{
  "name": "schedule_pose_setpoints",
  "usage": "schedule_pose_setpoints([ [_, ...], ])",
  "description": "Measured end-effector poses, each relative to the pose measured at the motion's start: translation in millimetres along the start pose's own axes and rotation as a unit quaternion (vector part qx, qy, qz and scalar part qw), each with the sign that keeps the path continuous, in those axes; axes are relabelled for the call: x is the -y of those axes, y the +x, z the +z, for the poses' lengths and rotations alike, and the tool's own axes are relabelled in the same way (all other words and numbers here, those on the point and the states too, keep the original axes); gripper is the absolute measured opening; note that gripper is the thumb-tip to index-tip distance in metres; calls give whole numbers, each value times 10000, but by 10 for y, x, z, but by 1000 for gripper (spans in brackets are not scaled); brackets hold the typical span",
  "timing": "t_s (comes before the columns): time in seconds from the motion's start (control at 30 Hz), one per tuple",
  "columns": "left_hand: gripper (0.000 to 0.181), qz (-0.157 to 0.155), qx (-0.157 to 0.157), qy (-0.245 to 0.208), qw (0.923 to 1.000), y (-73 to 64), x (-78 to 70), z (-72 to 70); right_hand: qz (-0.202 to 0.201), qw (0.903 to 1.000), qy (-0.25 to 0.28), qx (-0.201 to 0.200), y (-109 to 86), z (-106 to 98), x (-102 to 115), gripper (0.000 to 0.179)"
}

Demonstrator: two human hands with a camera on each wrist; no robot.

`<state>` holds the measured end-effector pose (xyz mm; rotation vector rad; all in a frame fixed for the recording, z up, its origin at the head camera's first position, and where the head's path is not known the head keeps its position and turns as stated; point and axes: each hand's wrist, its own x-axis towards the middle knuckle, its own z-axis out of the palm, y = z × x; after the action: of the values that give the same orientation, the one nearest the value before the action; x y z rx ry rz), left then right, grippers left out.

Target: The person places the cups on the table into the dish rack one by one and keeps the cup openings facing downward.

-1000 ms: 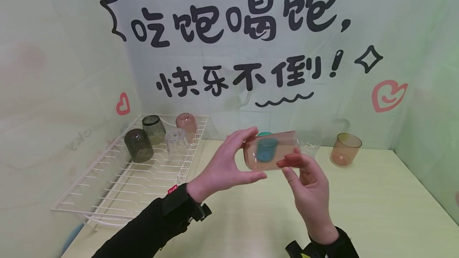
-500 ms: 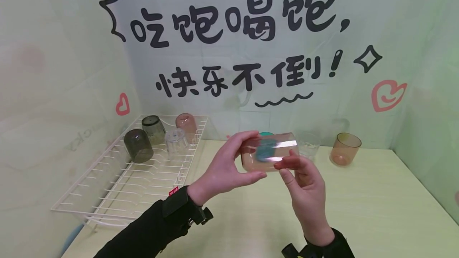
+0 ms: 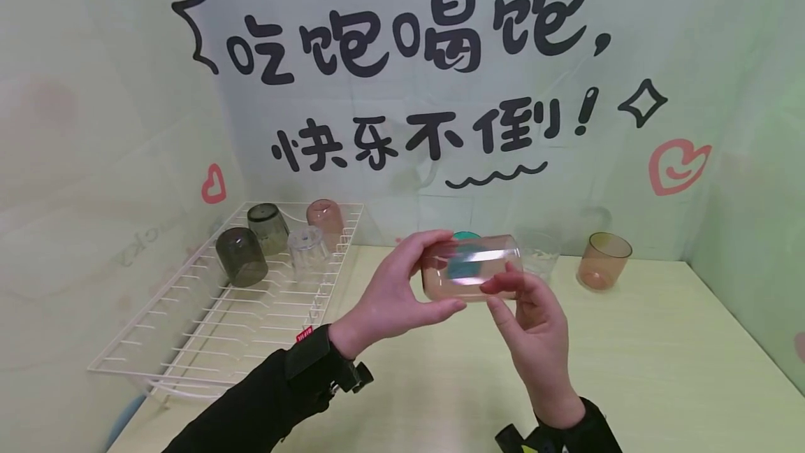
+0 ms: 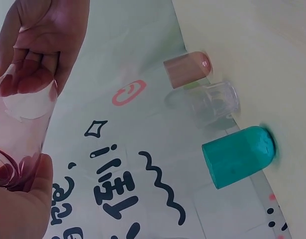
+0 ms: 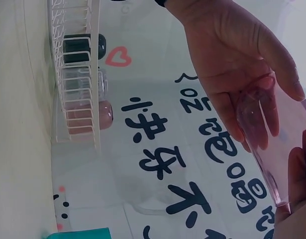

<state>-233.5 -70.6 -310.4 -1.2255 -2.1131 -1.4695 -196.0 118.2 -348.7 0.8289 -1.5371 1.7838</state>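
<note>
Both hands have hold of one pink cup, lifted on its side above the desk: the left hand wraps its base end, thumb underneath, while the right hand, raised from the wrist, pinches the rim end. Beyond the hands stand one teal cup, one clear cup and, farther right, one amber cup. To their left, one white rack carries four upturned cups: two dark, one clear, one pink.

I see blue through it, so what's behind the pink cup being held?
A teal cup stands behind the held pink cup, its top peeking above. Whatever lies behind the right hand is covered.
</note>
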Motion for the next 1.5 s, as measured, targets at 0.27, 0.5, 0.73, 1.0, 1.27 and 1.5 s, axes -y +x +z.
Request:
schedule_pose_setpoints([
  [0.27, 72, -67, 87, 64, 9999, -17, 6, 6, 141, 9993, -341, 109, -13, -18, -2, 45],
  [0.5, 76, -142, 83, 102, 9998, -31, -1, -10, -64, 9990, -372, 228, -15, -63, -16, 51],
  [0.73, 73, -86, 22, 185, 9998, -51, 5, -63, 100, 9980, -531, 341, -11, -95, 8, 56],
  [1.0, 71, -66, -84, 239, 9997, -81, -21, -100, 16, 9967, -584, 561, -4, -135, 5, 61],
  [1.27, 70, -297, -147, 310, 9990, -74, -203, -192, 3, 9946, -767, 702, 60, -102, 185, 61],
  [1.5, 69, -588, -295, 453, 9968, -70, -327, -268, 5, 9907, -1077, 836, 91, -152, 204, 63],
])
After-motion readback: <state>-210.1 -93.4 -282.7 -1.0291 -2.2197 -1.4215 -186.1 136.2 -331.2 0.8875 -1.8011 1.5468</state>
